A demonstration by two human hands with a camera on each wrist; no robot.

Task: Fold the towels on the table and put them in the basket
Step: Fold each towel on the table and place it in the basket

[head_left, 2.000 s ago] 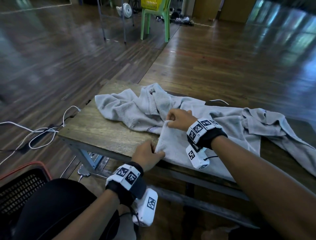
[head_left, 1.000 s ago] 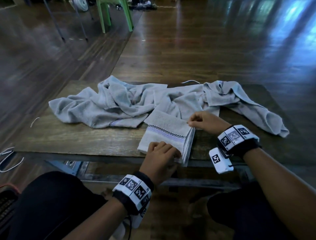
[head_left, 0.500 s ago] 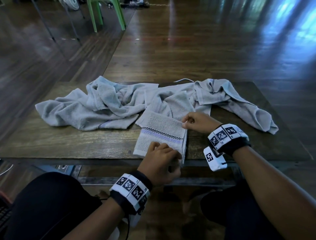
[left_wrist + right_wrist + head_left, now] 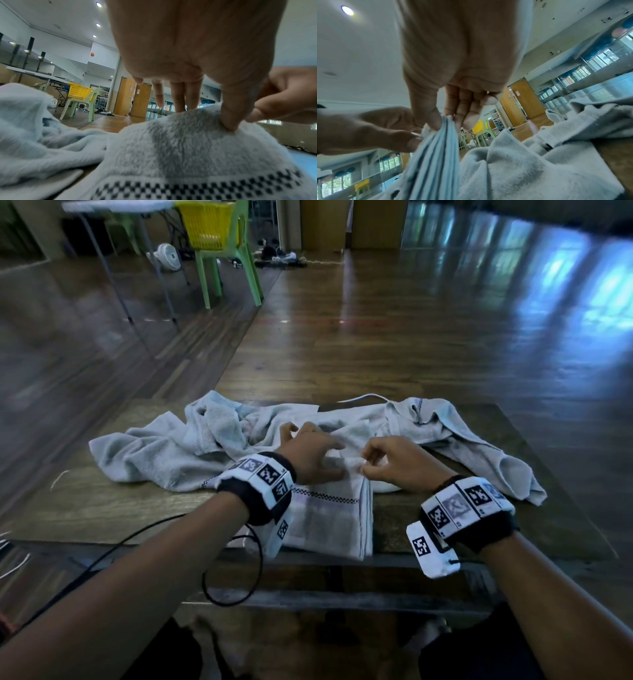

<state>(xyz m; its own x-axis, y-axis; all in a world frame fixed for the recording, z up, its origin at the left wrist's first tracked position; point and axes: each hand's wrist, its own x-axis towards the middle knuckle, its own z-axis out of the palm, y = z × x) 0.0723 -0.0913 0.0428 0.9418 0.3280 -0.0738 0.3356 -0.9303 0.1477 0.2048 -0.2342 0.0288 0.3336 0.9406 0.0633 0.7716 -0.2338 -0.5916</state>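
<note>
Two hands at one folded towel

Both hands meet at the far end of the folded towel (image 4: 330, 518), which lies at the near edge of the tabletop (image 4: 102, 508). Her right hand (image 4: 397, 463) pinches its stacked edges between thumb and fingers; the left hand (image 4: 308, 455) rests spread on top, thumb pressing the cloth. Behind them sprawl the crumpled towels (image 4: 164, 450). Farther off, a yellow basket (image 4: 205, 224) sits on a green chair (image 4: 227, 265).
</note>
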